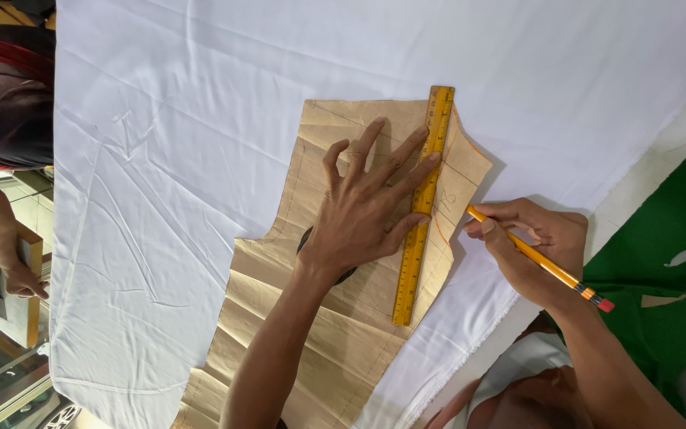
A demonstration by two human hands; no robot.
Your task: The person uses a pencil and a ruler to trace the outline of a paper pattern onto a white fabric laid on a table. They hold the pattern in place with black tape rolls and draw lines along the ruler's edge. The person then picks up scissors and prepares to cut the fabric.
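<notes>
Head cam view, the only one we get. We look down at a big white cloth (224, 143) spread over the table. On top of the cloth lies a brown paper pattern (319, 334) w/ lots of folds and creases in it. It runs from the middle of the pic down to the bottom edge.

A long yellow ruler (424, 205) lies on the paper, close to the paper's right edge. It goes from the top of the paper down and a bit to the left.

Our left hand (359, 218) is flat and open, fingers spread wide. It presses down on the paper, and the fingertips (430, 159) rest on the ruler. It grips nothing, it just pushes down.

Our right hand (537, 242) is closed around a yellow pencil (537, 258). The pencil has a red end that sticks out past the hand to the right. The tip points left and sits right by the ruler, at the paper's edge. We see thin orange lines on the paper near the tip.

To the right of the cloth there is a strip of bare pale table, then some green cloth (668, 238).

At the far left another person stands by the table. We see a dark top w/ red stripes (5, 95) and one hand (21, 278) next to a wood piece (33, 294). We can't tell if that hand holds it.
</notes>
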